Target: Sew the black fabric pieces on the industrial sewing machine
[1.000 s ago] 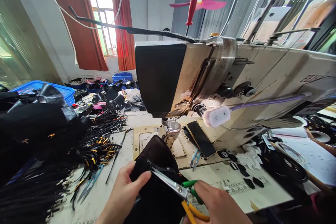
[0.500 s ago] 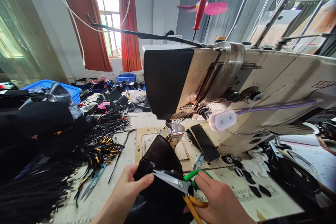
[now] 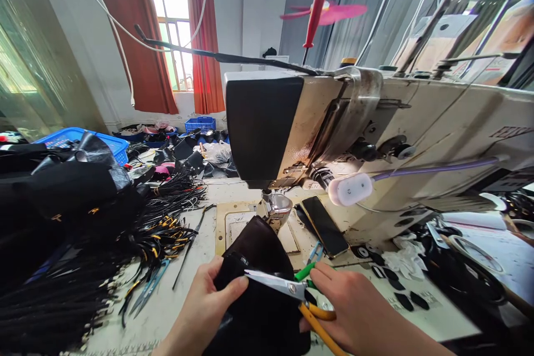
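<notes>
A dark piece of cloth [image 3: 258, 267] is held down on the table [image 3: 175, 300], just in front of the sewing machine [image 3: 334, 122]. It is pinched by the left hand [image 3: 206, 306], with the thumb closed on its near edge. A pair of scissors [image 3: 292, 292] with green and orange handles is gripped by the right hand [image 3: 354, 311], whose fingers are curled around the handles.

Half a second ago the blades were spread a little wider; now they are seen nearly shut and laid flat over the cloth, with the tip close to the left thumb. The handles have been drawn closer together. It looks as if a snip has just been made at the edge of the cloth.

A phone [image 3: 325, 226] lies beside the machine. A second, small pair of snips [image 3: 148, 286] rests by a heap of black straps [image 3: 83, 267].
</notes>
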A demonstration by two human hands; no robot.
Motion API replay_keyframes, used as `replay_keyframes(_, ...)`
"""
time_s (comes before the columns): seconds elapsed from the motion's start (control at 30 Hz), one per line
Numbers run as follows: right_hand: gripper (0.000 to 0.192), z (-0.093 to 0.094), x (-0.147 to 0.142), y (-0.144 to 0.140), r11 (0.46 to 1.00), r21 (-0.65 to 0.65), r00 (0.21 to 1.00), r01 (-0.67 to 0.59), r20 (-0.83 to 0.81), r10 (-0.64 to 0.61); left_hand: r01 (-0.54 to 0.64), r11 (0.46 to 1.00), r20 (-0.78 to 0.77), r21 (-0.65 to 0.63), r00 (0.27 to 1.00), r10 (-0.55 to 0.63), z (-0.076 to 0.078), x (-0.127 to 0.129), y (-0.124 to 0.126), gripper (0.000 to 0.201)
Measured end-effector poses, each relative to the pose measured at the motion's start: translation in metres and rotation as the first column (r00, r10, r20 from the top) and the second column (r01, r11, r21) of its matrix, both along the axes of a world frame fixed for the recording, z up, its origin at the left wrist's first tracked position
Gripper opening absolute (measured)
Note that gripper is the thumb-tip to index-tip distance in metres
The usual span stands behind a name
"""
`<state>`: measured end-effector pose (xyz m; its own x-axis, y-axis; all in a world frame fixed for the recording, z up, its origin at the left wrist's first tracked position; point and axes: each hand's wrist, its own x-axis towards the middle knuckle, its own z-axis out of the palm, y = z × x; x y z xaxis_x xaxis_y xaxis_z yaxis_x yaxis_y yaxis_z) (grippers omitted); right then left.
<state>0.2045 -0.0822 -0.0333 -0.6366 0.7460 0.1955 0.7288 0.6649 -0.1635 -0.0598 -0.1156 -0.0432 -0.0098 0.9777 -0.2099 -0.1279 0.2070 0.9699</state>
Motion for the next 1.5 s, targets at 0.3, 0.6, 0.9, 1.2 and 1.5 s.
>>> replay_keyframes(0.3,0.040,0.002,-0.001,0.009,0.998,-0.050,0.998,0.035,0.049,-0.033,-0.024,0.999,-0.017,0.040,1.000,0.025,0.005,0.003,-0.001,0.036)
replay_keyframes(0.6,0.043,-0.009,0.005,0.017,0.998,0.035,0.998,-0.043,0.049,0.042,-0.032,0.999,-0.050,-0.004,0.998,0.031,0.003,0.004,0.005,0.042)
replay_keyframes(0.9,0.036,-0.006,0.014,0.009,0.984,-0.163,0.997,0.068,-0.034,-0.075,0.043,0.998,-0.021,-0.052,0.999,-0.044,0.010,-0.006,0.008,0.040)
replay_keyframes(1.2,0.038,-0.007,0.016,-0.002,0.988,-0.128,0.989,0.092,0.131,-0.075,0.080,0.997,-0.100,0.021,0.992,-0.077,0.010,-0.006,0.005,0.042)
replay_keyframes(1.5,0.036,-0.014,0.014,-0.008,0.996,0.060,0.993,0.063,0.100,-0.069,-0.028,0.999,-0.145,0.041,0.989,0.034,0.009,0.000,0.003,0.035)
